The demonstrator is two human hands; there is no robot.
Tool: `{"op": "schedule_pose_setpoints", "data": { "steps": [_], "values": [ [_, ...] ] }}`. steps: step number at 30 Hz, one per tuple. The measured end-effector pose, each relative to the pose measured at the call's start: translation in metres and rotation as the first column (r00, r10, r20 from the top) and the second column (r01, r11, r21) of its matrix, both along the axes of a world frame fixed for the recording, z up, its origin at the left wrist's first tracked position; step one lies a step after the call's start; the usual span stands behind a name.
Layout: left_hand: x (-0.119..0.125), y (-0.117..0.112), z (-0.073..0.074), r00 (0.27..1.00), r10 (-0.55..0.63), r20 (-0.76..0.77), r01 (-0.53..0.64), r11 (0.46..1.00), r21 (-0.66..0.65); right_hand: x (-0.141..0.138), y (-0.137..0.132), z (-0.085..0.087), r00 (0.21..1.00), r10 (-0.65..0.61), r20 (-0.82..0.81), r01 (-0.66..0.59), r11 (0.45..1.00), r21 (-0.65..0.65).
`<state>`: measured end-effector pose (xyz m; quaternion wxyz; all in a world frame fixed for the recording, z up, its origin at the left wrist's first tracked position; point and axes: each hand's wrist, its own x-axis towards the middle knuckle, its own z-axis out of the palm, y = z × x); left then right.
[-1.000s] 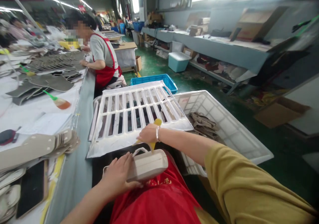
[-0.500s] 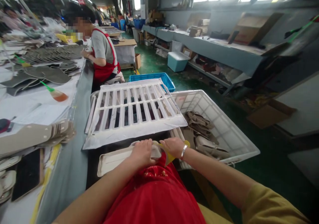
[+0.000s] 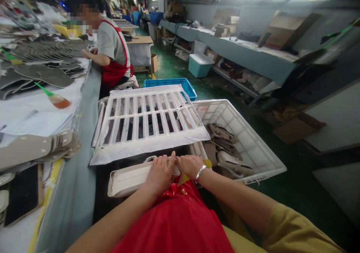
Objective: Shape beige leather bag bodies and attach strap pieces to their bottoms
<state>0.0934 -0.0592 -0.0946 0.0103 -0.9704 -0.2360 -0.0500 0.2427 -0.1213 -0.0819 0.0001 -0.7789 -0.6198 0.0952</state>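
A long beige shoe piece [image 3: 128, 179] lies across my lap on a red apron [image 3: 176, 223]. My left hand [image 3: 160, 173] presses down on its right end, fingers curled over the edge. My right hand [image 3: 189, 166], with a bracelet at the wrist, is closed on a yellow-handled tool [image 3: 184, 176] whose tip sits against the same end of the piece. The two hands touch each other.
A white slatted tray [image 3: 146, 121] lies just ahead of my hands. To its right stands a white crate [image 3: 244, 140] with more shoe parts. A blue crate [image 3: 171, 85] sits beyond. On the left runs a worktable [image 3: 42, 114] with stacked insoles, where another person in a red apron [image 3: 111, 54] works.
The beige piece has been laid flatter and stretched leftward across my lap. My right hand came down from above the tray to the piece's right end, meeting my left hand.
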Motion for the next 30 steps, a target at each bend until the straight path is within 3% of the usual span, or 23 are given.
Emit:
{"op": "schedule_pose_setpoints", "data": {
  "steps": [10, 25, 30],
  "values": [
    [-0.005, 0.001, -0.001, 1.0, -0.004, 0.002, 0.004, 0.998, 0.07, -0.016, 0.0, 0.001, 0.99, -0.133, -0.052, 0.13, 0.99, -0.054],
    [-0.01, 0.005, -0.002, 0.999, -0.01, 0.051, 0.013, 0.998, -0.063, -0.035, 0.005, -0.01, 0.923, -0.384, -0.039, 0.384, 0.923, -0.007],
    [-0.016, 0.014, 0.003, 0.997, -0.059, 0.04, 0.065, 0.979, -0.195, -0.04, 0.007, -0.01, 0.905, -0.424, -0.043, 0.425, 0.904, 0.031]
  ]
}}
